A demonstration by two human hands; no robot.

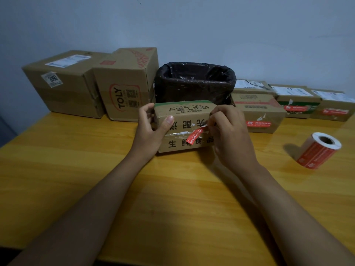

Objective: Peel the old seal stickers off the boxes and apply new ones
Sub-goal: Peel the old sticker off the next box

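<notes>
Head view shows us at the near edge of a wooden table (76,169), working on one small box (182,127) set near the middle of it, its taped seam turned toward us so the old red sticker (197,134) is easy to reach. Behind the small box stands a bin lined with a black bag (194,81), likely placed there to take the peeled scraps. Two big cartons (63,83) sit toward the far left corner, and a row of flat boxes (259,112) with red stickers runs along the far right edge, probably sorted apart from the unfinished ones. The sticker roll (318,150) lies on its side near the right edge, within reach for the next step.

Our left hand (151,127) wraps the small box's left end, thumb across the front and fingers curled behind, steadying it. Our right hand (228,131) pinches the right end of the old red sticker, which is partly lifted and slanting off the seam.
</notes>
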